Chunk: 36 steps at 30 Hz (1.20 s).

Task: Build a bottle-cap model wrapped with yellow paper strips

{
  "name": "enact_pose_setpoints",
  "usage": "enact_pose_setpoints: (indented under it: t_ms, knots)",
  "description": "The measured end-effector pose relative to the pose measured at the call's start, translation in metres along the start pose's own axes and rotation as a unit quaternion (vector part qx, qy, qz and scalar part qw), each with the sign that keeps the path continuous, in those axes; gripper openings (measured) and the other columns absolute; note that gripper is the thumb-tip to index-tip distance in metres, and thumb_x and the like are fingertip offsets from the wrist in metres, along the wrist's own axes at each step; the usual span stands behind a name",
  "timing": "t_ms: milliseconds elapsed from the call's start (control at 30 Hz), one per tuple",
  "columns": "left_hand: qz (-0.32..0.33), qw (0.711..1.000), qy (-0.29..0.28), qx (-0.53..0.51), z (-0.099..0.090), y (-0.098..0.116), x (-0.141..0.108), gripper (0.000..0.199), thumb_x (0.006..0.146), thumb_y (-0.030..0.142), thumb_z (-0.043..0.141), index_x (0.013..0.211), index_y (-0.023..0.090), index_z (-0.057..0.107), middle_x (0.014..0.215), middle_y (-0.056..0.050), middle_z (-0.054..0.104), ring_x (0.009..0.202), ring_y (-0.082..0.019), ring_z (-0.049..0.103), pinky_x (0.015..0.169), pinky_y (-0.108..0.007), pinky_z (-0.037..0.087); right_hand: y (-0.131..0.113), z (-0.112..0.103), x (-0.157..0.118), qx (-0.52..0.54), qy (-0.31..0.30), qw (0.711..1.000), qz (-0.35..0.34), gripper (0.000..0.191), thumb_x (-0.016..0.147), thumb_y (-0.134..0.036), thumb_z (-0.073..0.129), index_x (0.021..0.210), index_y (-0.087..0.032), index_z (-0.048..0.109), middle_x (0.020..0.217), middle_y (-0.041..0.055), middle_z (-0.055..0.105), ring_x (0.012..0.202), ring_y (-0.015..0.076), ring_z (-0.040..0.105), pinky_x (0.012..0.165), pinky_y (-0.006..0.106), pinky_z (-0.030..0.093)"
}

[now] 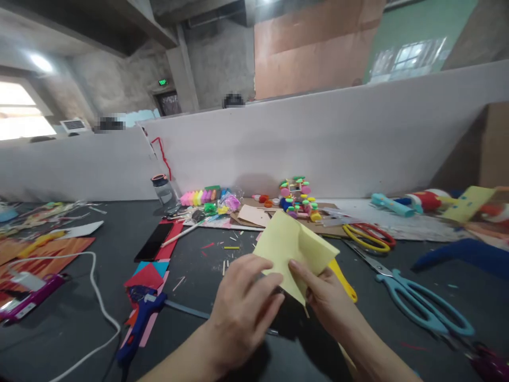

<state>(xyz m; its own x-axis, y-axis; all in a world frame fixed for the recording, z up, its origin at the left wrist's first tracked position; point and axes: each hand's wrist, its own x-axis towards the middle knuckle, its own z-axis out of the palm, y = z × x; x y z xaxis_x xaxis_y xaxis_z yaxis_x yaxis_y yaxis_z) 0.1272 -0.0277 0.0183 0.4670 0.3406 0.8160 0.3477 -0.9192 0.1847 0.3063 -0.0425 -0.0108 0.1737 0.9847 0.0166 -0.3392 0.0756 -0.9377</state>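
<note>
A folded sheet of pale yellow paper (284,249) is held up over the dark table in front of me. My right hand (328,294) pinches its lower right part, thumb on the near face and fingers behind. A crease runs through the sheet and its right side bends away. At the lower left edge is my left hand (242,300), fingers loosely curled and apart; its fingertips touch or nearly touch the paper, with no grip visible. A thin stick-like tip pokes out below the sheet. Partly behind the right hand lies a yellow-handled tool (345,282).
Blue-handled scissors (421,302) and yellow-handled scissors (366,239) lie right. On the left are a blue glue gun (143,318), a phone (155,241) and a white cable (95,286). A jar (165,193) and colourful craft pieces (298,199) stand before the white partition (318,143).
</note>
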Motion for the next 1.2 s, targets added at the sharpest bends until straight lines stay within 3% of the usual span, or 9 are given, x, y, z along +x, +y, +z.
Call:
enact_pose_setpoints:
  t_ms: [67,133,300,400,700,933,1067,1133,1200]
  knots:
    - [-0.153,0.981,0.090,-0.073,-0.003,-0.004,-0.012,0.033,0.092,0.027,0.061,0.124,0.022,0.054,0.119,-0.012,0.060,0.114,-0.023,0.058,0.097,-0.038,0.053,0.002,0.001,-0.004,0.005,0.011,1.000,0.015,0.065,0.071,-0.054,0.081,0.125,-0.022,0.064,0.112,0.0102,0.075,0.092,0.0273,0.072,0.081,0.040,0.058]
    - [-0.304,0.932,0.104,-0.166,-0.004,-0.008,-0.020,0.044,0.090,0.037,0.062,0.130,0.024,0.050,0.125,-0.012,0.059,0.111,-0.023,0.061,0.091,-0.036,0.056,0.002,0.004,-0.010,-0.003,0.003,0.999,0.034,0.062,0.070,-0.052,0.082,0.121,-0.021,0.067,0.106,0.0095,0.076,0.088,0.0274,0.073,0.081,0.041,0.058]
    - [-0.492,0.772,-0.062,-0.398,-0.005,-0.001,-0.019,0.046,0.081,0.049,0.071,0.114,0.018,0.065,0.104,-0.010,0.074,0.089,-0.026,0.072,0.075,-0.033,0.060,-0.002,0.016,-0.021,-0.039,-0.044,0.996,0.066,0.058,0.068,-0.051,0.084,0.116,-0.022,0.070,0.096,0.0057,0.077,0.080,0.0241,0.072,0.078,0.039,0.058]
    - [-0.534,0.737,-0.076,-0.408,-0.004,0.003,-0.018,0.042,0.077,0.054,0.072,0.095,0.016,0.073,0.086,-0.009,0.076,0.078,-0.026,0.072,0.074,-0.033,0.059,-0.003,0.019,-0.021,-0.054,-0.075,0.993,0.073,0.056,0.071,-0.057,0.079,0.113,-0.021,0.071,0.094,0.0052,0.076,0.078,0.0224,0.070,0.079,0.038,0.057]
    - [-0.570,0.744,-0.047,-0.346,-0.002,-0.015,-0.034,0.058,0.080,0.069,0.060,0.056,0.016,0.057,0.046,0.002,0.047,0.042,-0.009,0.041,0.042,-0.020,0.033,0.003,0.018,-0.016,-0.136,-0.117,0.979,0.094,0.051,0.074,-0.064,0.072,0.070,-0.014,0.066,0.057,-0.0013,0.057,0.047,0.0077,0.045,0.046,0.020,0.037]
    - [-0.542,0.735,0.013,-0.407,-0.006,-0.018,-0.031,0.052,0.089,0.066,0.050,0.081,0.016,0.062,0.059,0.001,0.054,0.049,-0.008,0.044,0.043,-0.018,0.035,0.000,0.010,-0.012,-0.163,-0.076,0.979,0.093,0.054,0.078,-0.068,0.066,0.077,-0.014,0.063,0.059,-0.0016,0.056,0.046,0.0073,0.044,0.044,0.020,0.037]
    - [-0.422,0.800,0.048,-0.423,-0.005,-0.017,-0.037,0.070,0.083,0.053,0.070,0.142,0.032,0.038,0.104,-0.004,0.067,0.072,-0.013,0.062,0.052,-0.019,0.047,-0.004,0.010,-0.013,-0.157,-0.089,0.979,0.097,0.052,0.078,-0.066,0.068,0.076,-0.014,0.064,0.059,-0.0016,0.056,0.047,0.0071,0.044,0.044,0.020,0.038]
    - [-0.360,0.857,0.034,-0.366,-0.007,-0.019,-0.040,0.080,0.079,0.042,0.078,0.144,0.043,0.032,0.120,-0.002,0.063,0.088,-0.016,0.065,0.061,-0.020,0.052,-0.007,0.010,-0.014,-0.150,-0.098,0.979,0.101,0.052,0.077,-0.065,0.070,0.074,-0.013,0.065,0.057,-0.0019,0.055,0.045,0.0067,0.043,0.043,0.020,0.037]
    - [-0.308,0.907,-0.012,-0.286,-0.012,-0.022,-0.040,0.063,0.079,0.034,0.079,0.134,0.043,0.049,0.119,-0.001,0.063,0.096,-0.017,0.064,0.069,-0.022,0.054,-0.009,0.010,-0.014,-0.142,-0.104,0.979,0.103,0.051,0.076,-0.064,0.071,0.074,-0.013,0.066,0.057,-0.0019,0.055,0.044,0.0064,0.041,0.041,0.020,0.037]
